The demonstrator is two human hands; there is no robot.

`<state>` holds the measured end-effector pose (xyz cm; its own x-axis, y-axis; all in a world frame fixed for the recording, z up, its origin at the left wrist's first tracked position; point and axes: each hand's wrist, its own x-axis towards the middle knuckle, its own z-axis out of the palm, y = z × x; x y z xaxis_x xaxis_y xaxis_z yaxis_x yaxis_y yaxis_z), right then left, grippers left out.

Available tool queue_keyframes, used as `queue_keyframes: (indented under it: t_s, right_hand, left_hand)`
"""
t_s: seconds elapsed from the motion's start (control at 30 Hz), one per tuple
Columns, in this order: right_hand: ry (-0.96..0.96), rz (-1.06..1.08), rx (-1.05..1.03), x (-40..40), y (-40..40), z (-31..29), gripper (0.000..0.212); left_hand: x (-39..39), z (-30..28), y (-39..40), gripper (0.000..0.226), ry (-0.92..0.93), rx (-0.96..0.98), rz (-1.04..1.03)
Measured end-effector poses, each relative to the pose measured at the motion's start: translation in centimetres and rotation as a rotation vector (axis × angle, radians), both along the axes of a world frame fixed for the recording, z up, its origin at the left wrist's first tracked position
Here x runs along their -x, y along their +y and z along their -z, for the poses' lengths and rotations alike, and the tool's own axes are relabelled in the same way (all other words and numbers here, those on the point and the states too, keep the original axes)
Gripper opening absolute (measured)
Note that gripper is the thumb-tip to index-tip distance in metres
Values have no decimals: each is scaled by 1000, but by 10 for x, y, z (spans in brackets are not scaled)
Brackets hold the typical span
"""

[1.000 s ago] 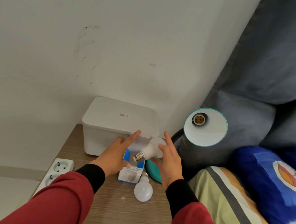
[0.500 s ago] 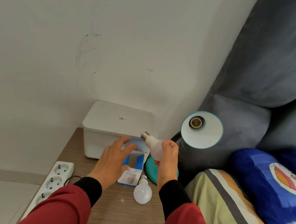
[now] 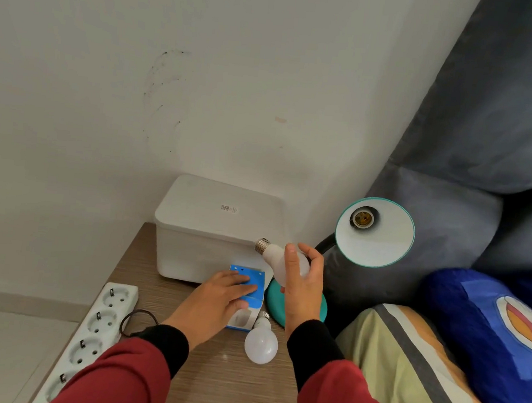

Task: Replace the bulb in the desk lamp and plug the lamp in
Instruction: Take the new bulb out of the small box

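Fingers of the right hand (image 3: 301,289) were curled round a white bulb (image 3: 280,261), its metal screw base pointing up and to the left, away from the lamp. The left hand (image 3: 219,297) lay flat, fingers straight, on a blue bulb box (image 3: 252,279) lying on the surface (image 3: 224,385). A second bulb (image 3: 261,344) lay loose just beside the box, near the lamp's teal base (image 3: 273,299).

Above and to the right of the held bulb, the shade (image 3: 376,238) faced the person, and its socket (image 3: 362,217) sat empty and in plain sight. A white bin (image 3: 210,228) stood against the wall behind the box. A power strip (image 3: 97,324) ran along the surface's left edge, its outlets bare, with a dark cord (image 3: 136,319) looping beside it.

The step, I judged, was fitting the held bulb. To do it well, the base needed turning toward the socket and lining up squarely before any twist, or the threads might cross. The left hand would be better steadying the shade. Plugging in remained undone.
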<state>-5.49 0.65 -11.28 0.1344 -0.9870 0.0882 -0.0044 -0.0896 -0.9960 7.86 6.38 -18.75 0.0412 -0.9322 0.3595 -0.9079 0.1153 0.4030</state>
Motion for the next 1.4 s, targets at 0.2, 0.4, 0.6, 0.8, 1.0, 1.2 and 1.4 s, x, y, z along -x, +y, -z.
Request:
queue_keyframes:
  t_s: [0.2, 0.4, 0.6, 0.8, 1.0, 1.2, 1.4]
  right_hand:
    - [15, 15, -3, -2, -3, 4, 34]
    - [20, 18, 3, -6, -6, 4, 36]
    - [26, 15, 3, -4, -8, 5, 30]
    - [30, 20, 9, -3, -10, 8, 19]
    - [35, 15, -3, -1, -11, 8, 19]
    - [25, 6, -6, 0, -13, 7, 17]
    - [31, 16, -11, 2, -15, 10, 16]
  left_hand:
    - [-9, -3, 0, 56, -70, -61, 19]
    - [-14, -11, 0, 57, -157, -90, 16]
    - [-10, -5, -2, 97, 23, -36, 11]
    - [-13, -9, -5, 85, -75, -73, 40]
    - [-16, -14, -7, 52, -289, -82, 152]
    - [-14, -17, -11, 48, -354, -18, 100]
    - [-13, -11, -10, 42, -290, -11, 118]
